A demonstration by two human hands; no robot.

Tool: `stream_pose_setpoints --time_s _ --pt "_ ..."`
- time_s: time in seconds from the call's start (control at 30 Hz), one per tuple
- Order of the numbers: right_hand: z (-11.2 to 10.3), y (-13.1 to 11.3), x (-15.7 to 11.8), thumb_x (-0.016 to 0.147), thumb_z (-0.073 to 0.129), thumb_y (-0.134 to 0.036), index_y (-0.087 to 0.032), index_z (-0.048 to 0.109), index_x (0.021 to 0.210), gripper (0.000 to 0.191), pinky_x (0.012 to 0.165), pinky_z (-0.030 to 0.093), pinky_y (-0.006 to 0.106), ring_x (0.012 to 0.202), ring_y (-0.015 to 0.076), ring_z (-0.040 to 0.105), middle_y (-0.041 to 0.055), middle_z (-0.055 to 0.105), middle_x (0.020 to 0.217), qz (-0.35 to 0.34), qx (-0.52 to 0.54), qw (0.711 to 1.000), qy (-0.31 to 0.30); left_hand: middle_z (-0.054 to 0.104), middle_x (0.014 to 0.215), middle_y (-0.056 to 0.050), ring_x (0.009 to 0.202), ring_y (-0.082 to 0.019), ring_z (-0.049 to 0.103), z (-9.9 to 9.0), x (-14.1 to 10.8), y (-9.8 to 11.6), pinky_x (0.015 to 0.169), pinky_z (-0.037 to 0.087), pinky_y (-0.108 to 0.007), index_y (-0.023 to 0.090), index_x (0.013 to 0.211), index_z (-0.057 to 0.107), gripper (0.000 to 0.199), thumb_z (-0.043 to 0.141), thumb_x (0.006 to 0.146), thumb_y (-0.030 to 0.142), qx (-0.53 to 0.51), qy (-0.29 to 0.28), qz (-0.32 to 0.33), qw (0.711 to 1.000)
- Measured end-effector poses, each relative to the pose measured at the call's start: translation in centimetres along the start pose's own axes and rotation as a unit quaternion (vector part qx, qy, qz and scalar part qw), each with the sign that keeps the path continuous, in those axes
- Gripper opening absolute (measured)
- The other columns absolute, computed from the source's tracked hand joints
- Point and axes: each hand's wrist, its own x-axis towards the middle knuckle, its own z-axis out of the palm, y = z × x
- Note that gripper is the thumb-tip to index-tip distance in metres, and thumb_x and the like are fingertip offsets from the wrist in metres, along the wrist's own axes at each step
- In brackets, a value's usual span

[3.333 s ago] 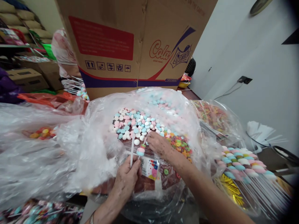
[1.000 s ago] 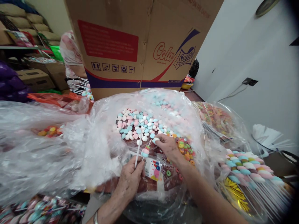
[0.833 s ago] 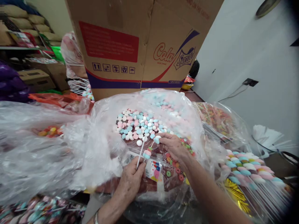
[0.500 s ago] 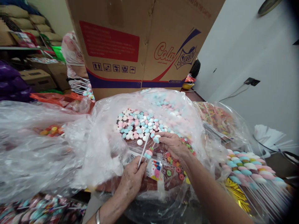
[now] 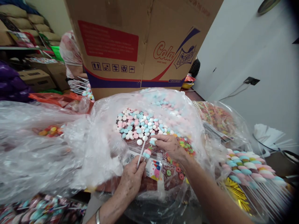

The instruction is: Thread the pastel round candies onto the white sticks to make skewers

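Observation:
My left hand [image 5: 130, 175] is closed around a white stick [image 5: 141, 153] and a candy skewer [image 5: 147, 153] threaded with blue, pink and green pieces. My right hand [image 5: 171, 147] pinches blue and white marshmallow candy [image 5: 153, 142] at the upper end of that skewer, just above the threaded pieces. Fingers partly cover the candy. Beyond both hands, loose pastel marshmallow candies [image 5: 136, 124] lie in an opened clear plastic bag [image 5: 105, 137]. Small ring gummies [image 5: 174, 161] are spread below my right hand. A printed label [image 5: 154, 169] shows beside my left fingers.
A tall cardboard carton [image 5: 116, 74] stands right behind the bag. Finished marshmallow skewers [image 5: 252, 168] lie at the right, near gold tinsel [image 5: 237, 194] and a bag of gummies [image 5: 216, 116]. Plastic sheeting [image 5: 42, 161] covers the left. Another person [image 5: 71, 59] is partly hidden behind the carton.
My right hand has moved slightly left and down with the marshmallow candy, closer to the threaded pieces. The left hand has barely shifted, and its white stick now reaches slightly further left.

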Motion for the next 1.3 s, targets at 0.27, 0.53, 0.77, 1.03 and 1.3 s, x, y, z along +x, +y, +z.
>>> stream_pose_setpoints --time_s 0.27,0.53,0.77,1.03,1.3 --pt "1.3 0.3 -1.5 0.090 0.048 -0.032 -0.019 0.068 0.121 0.039 0.087 0.054 0.038 0.097 0.0229 0.069 0.0059 0.073 0.111 -0.130 -0.202 0.971 0.015 0.054 0.060 0.002 0.062 -0.019 0.050 0.0 0.1 0.1 0.063 0.035 -0.030 0.023 0.073 0.051 0.023 0.044 0.088 0.038 0.010 0.005 -0.005 1.000" --pt "3.1 1.6 -2.3 0.096 0.037 -0.022 -0.016 0.062 0.125 0.039 0.092 0.055 0.036 0.103 0.0217 0.067 0.0125 0.071 0.112 -0.342 -0.322 0.883 0.013 0.054 0.059 0.003 0.061 -0.019 0.049 0.0 0.1 0.1 0.062 0.036 -0.030 0.022 0.076 0.053 0.023 0.045 0.088 0.040 0.007 0.024 -0.003 1.000" --pt "3.3 1.4 -3.1 0.098 0.036 -0.027 -0.016 0.060 0.128 0.041 0.090 0.054 0.036 0.102 0.0228 0.066 0.0122 0.070 0.114 -0.294 -0.328 0.897 -0.024 0.052 0.057 0.004 0.057 -0.017 0.047 0.0 0.0 0.3 0.059 0.036 -0.028 0.022 0.071 0.053 0.022 0.047 0.086 0.037 -0.018 0.037 -0.018 0.999" --pt "-4.3 -1.6 -0.6 0.093 0.045 -0.017 -0.020 0.071 0.100 0.027 0.083 0.046 0.031 0.097 0.0227 0.060 0.0089 0.071 0.098 -0.086 -0.593 0.800 0.037 0.053 0.053 0.005 0.053 -0.015 0.048 0.3 0.3 -0.4 0.056 0.037 -0.027 0.022 0.069 0.052 0.023 0.048 0.087 0.036 -0.037 0.042 -0.013 0.998" --pt "-3.9 -1.3 0.1 0.087 0.054 -0.010 -0.018 0.069 0.094 0.018 0.076 0.038 0.032 0.092 0.0247 0.057 0.0101 0.067 0.094 -0.099 -0.741 0.659 -0.079 0.055 0.052 0.006 0.051 -0.014 0.048 0.3 0.3 -1.1 0.054 0.035 -0.025 0.021 0.068 0.053 0.026 0.049 0.088 0.037 -0.037 0.041 -0.015 0.998"
